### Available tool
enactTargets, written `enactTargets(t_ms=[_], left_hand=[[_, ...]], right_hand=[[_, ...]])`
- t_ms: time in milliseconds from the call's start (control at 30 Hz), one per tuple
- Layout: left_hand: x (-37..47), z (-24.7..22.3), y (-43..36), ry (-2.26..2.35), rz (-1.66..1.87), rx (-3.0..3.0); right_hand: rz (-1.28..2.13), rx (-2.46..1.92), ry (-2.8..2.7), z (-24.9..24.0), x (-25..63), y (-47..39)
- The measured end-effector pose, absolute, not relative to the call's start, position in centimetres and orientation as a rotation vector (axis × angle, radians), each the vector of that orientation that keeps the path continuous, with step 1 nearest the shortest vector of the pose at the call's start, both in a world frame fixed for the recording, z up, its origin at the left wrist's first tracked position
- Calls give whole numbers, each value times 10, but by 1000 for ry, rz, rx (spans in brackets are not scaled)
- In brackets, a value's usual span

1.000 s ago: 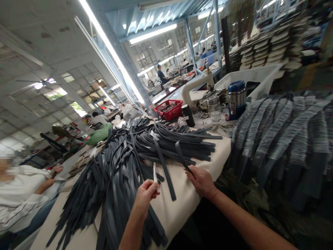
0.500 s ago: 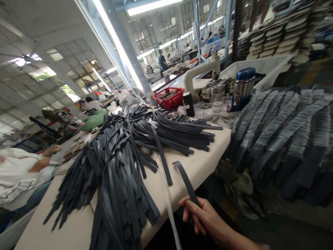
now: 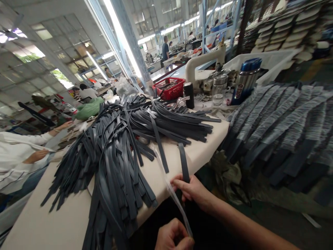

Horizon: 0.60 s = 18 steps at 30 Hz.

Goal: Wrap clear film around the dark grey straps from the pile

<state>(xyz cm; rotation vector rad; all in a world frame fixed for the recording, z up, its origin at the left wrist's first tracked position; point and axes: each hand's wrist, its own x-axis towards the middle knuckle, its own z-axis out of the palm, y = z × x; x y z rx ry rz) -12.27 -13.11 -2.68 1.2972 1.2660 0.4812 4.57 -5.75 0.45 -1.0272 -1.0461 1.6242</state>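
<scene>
**Both hands closed on strips at the table edge**

The right hand has its fingers curled tight around a dark strap standing up over the table edge. The left hand, fisted low, pinches a clear film strip running up toward the pile of straps.
</scene>
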Motion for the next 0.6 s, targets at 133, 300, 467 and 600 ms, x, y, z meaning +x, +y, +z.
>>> enactTargets(t_ms=[133, 300, 467, 600], left_hand=[[-114, -25, -128, 1286, 458, 1455], [-107, -20, -130, 1320, 298, 1617], [-106, -19, -129, 1313, 330, 1550], [-104, -19, -113, 1174, 585, 1289]], right_hand=[[1485, -1146, -1279, 6, 54, -60], [1321, -1282, -1464, -8, 62, -69], [1423, -1254, -1412, -21, 67, -76], [1481, -1199, -1368, -20, 69, -78]])
